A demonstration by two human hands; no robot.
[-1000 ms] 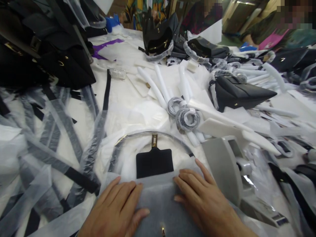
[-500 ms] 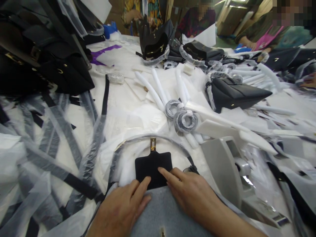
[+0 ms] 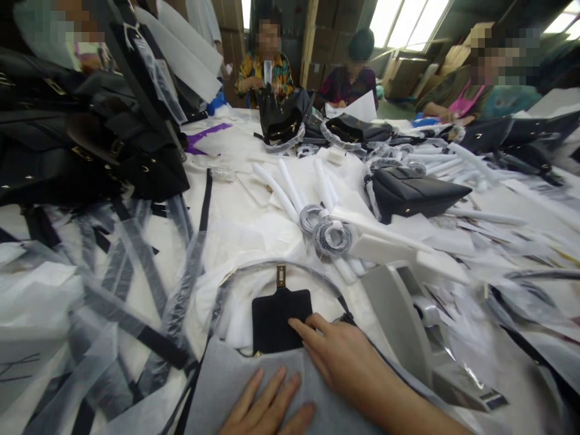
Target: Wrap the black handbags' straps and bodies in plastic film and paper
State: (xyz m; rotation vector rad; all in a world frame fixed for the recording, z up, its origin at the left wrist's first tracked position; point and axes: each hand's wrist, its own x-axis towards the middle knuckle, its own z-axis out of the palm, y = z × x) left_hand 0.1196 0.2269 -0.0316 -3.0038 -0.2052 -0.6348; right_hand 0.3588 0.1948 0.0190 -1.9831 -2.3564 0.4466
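In front of me lies a handbag whose body is covered by a grey sheet (image 3: 217,377). From its top edge sticks out a black flap (image 3: 274,326), tipped with a gold-coloured clasp plate (image 3: 281,276). The bag's wrapped handle (image 3: 290,263) arches behind the flap. My left hand (image 3: 272,408) lies on the grey sheet, its fingers spread. With its index finger stretched out, my right hand (image 3: 333,350) touches the lower right of the flap; its other fingers are bent against the sheet's top edge. Neither hand grips anything that I can see.
A grey tape dispenser (image 3: 399,314) stands close on the right. Coiled wrapped straps (image 3: 332,237) and white foam rolls (image 3: 290,184) lie ahead. Plastic-covered straps (image 3: 176,290) spread on the left, below piled black bags (image 3: 149,163). Several people work across the table.
My left hand has moved from the flap's lower left down onto the grey sheet, fingers spreading. My right hand stays at the flap. The view has tilted up.
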